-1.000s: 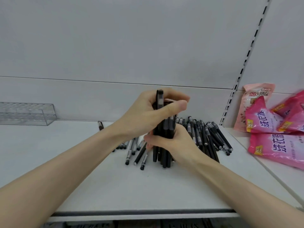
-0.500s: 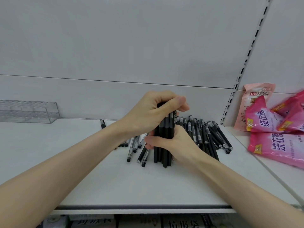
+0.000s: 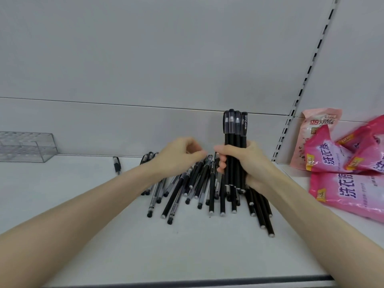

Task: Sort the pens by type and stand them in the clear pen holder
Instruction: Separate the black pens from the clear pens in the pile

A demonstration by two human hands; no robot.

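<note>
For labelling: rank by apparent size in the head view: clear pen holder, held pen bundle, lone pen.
1. pen bundle and clear pen holder: alike; holder cut by the frame edge.
2. lone pen, smallest.

Matt black plastic pens (image 3: 234, 159), glossy pouches (image 3: 340, 194)

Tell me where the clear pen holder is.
In the head view, the clear pen holder sits at the far left of the white shelf, left of a lone black pen.
</note>
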